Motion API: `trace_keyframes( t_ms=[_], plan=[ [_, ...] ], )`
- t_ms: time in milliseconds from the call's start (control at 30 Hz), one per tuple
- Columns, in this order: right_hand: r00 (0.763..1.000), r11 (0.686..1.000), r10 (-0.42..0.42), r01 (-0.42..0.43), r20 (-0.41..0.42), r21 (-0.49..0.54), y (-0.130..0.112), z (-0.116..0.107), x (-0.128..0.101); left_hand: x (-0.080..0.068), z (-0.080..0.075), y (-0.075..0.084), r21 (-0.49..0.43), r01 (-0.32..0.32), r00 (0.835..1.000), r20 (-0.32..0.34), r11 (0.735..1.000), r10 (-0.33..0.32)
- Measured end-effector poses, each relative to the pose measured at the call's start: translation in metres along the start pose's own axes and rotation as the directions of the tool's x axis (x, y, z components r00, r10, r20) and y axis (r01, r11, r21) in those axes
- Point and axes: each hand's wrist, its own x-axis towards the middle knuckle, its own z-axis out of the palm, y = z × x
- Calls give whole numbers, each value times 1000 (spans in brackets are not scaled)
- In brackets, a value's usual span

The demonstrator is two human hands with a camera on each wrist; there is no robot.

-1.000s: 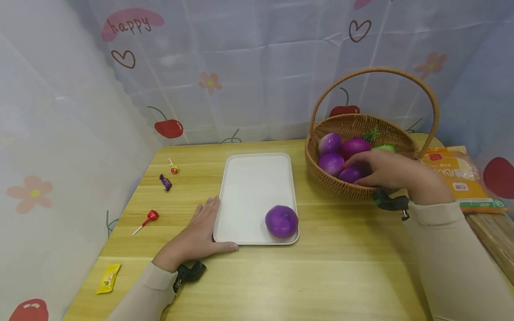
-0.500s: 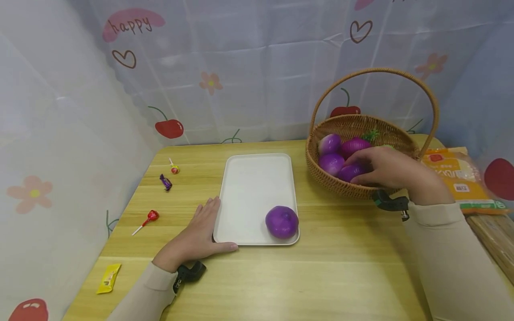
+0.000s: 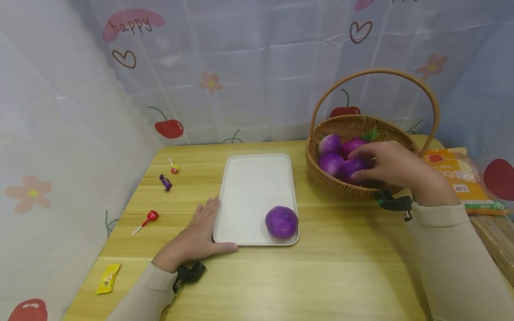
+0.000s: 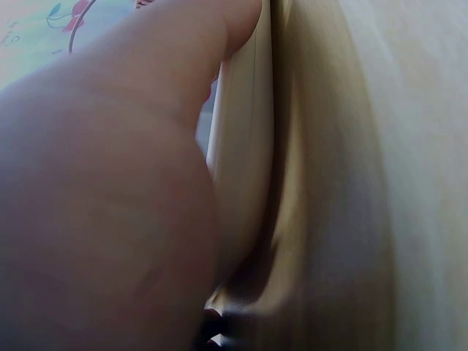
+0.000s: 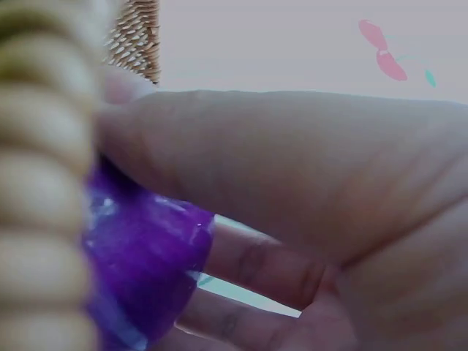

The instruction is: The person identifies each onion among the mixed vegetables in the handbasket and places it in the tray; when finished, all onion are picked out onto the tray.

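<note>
With our left hand [image 3: 196, 238] resting flat against the white rectangular plastic tray [image 3: 253, 187] that already holds one round purple onion [image 3: 282, 221], our right hand [image 3: 391, 167] grips another purple onion [image 3: 348, 169] inside the woven wicker basket [image 3: 323, 178], three left there by our count.

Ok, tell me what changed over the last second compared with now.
The right hand in the wicker basket rose slightly, lifting the purple onion it grips a little higher among the others. The green thing behind the hand is now hidden. The left hand stayed flat at the white tray corner, and the onion on the tray did not move.
</note>
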Motion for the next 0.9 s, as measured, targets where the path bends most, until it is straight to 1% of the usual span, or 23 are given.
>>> trace_keyframes(
  t_ms=[367,600,733,900],
  plan=[
    [998,1000,18,-17,-54,7,-9,-8,-4,-1,-1,0,-5,-8,1000,0,1000,8],
    [995,1000,14,-14,-98,2,-11,-9,-4,-1,0,-1,-6,-13,1000,-15,1000,13],
    [993,1000,11,-12,-118,-6,-11,-10,-5,-1,0,0,-14,-9,1000,-10,1000,9],
    [991,1000,23,-21,-128,18,-13,-11,-6,0,-1,2,-12,-5,1000,-1,1000,5]
  ],
)
